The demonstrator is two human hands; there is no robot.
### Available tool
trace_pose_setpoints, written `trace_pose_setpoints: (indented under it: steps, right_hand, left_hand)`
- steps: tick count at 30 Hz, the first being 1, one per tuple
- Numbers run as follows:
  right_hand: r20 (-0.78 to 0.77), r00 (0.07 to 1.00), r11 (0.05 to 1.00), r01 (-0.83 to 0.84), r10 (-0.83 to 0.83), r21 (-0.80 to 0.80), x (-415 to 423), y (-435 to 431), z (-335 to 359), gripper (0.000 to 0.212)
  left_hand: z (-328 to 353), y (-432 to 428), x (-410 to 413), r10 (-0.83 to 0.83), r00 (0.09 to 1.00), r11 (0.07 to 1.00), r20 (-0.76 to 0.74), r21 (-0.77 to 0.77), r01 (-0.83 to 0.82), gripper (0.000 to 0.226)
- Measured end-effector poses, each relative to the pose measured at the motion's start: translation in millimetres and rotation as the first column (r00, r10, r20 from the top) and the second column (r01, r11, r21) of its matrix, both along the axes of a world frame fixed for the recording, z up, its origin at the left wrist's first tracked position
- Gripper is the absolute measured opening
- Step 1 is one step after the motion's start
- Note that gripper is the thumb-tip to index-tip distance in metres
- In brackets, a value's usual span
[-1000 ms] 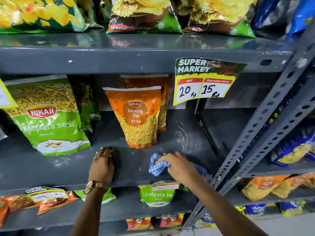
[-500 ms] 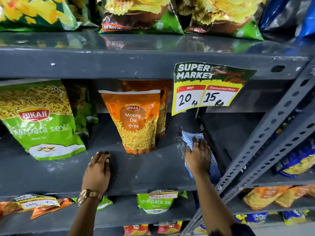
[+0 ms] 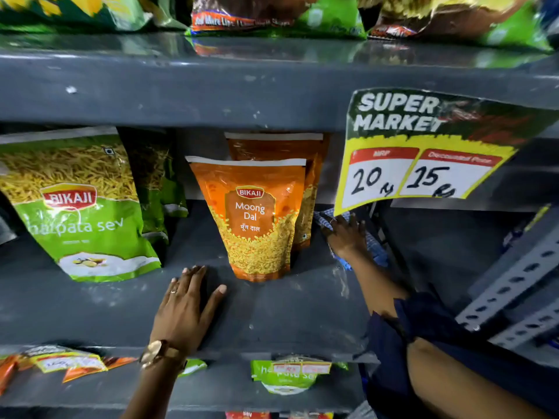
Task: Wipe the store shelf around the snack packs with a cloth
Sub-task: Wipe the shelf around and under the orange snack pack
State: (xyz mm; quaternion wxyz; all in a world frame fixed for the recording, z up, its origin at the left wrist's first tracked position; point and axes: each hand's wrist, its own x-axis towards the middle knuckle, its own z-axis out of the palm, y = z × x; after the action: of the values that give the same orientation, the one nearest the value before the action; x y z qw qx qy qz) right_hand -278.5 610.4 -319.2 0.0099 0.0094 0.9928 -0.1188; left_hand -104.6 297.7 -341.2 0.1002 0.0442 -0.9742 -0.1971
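Observation:
The grey metal shelf holds an upright orange Moong Dal pack with a second orange pack behind it, and a green sev pack at the left. My right hand reaches deep along the shelf's right side, past the orange packs, pressing a blue-and-white checked cloth onto the shelf. My left hand lies flat on the shelf near its front edge, fingers spread, just left of the front orange pack and holding nothing.
A yellow price sign hangs from the shelf above, right over my right hand. Perforated grey uprights stand at the right. Chip bags line the top shelf. Small packs lie on the shelf below.
My right hand has slid the cloth from the shelf's front edge to the back right, beside the orange packs. The camera has moved closer. My left hand has stayed flat on the shelf.

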Motion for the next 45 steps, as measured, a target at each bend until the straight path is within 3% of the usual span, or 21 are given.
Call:
trace_pose_setpoints:
  steps: [5,8,11,18,21,24,26,28,32,35,38,41,45]
  right_hand:
    - [-0.075,0.981,0.983,-0.179,0.181,0.035,40,8,-6,0.064]
    - [-0.17,0.972,0.978,-0.179,0.16,-0.106,79,10,-8,0.057]
    - [-0.225,0.964,0.962,-0.19,0.143,-0.198,121,10,-8,0.065]
    - [-0.213,0.971,0.914,-0.179,0.105,-0.365,212,-7,-14,0.056]
    - [-0.216,0.976,0.783,-0.132,-0.004,-0.608,243,-12,-1,0.04]
    - [-0.034,0.991,0.552,0.045,-0.132,-0.833,250,-9,22,0.036]
    - [0.032,0.963,0.369,0.133,-0.267,-0.92,234,-5,47,0.03]
    - [0.017,0.887,0.314,0.182,-0.462,-0.932,199,1,71,0.031]
    - [-0.186,0.778,0.551,0.232,-0.6,-0.802,114,5,82,0.038]
    - [-0.128,0.831,0.672,0.336,-0.541,-0.66,68,4,44,0.036]
    - [-0.219,0.901,0.87,0.26,-0.375,-0.419,36,4,15,0.038]
    - [-0.204,0.942,0.949,0.22,-0.267,-0.227,6,5,9,0.04]
    - [-0.109,0.987,0.982,0.097,-0.115,-0.161,-14,3,8,0.048]
  left_hand:
    - [7,5,4,0.008,1.0,1.0,0.01,0.008,-0.008,0.077]
    - [13,10,8,0.02,0.999,0.999,0.027,0.04,-0.021,0.063]
    - [19,13,10,0.036,0.998,0.997,0.049,0.061,-0.039,0.056]
    - [22,14,13,0.034,0.998,0.997,0.054,0.061,-0.038,0.057]
    - [21,11,13,0.028,0.997,0.998,0.075,0.061,-0.033,0.06]
    - [23,11,13,0.012,0.997,0.998,0.072,0.056,-0.016,0.064]
    - [24,12,13,0.01,0.998,0.998,0.068,0.056,-0.014,0.058]
    - [25,12,13,0.009,0.998,0.998,0.06,0.06,-0.013,0.057]
    - [25,13,15,0.005,0.999,0.997,0.051,0.077,-0.009,0.056]
    - [25,14,14,0.01,1.0,0.997,0.023,0.081,-0.012,0.054]
    - [19,11,10,0.019,1.0,0.997,0.006,0.076,-0.019,0.055]
    - [13,8,6,0.025,1.0,0.999,-0.017,0.041,-0.024,0.065]
    - [11,7,4,0.016,0.999,1.0,-0.03,0.002,-0.016,0.077]
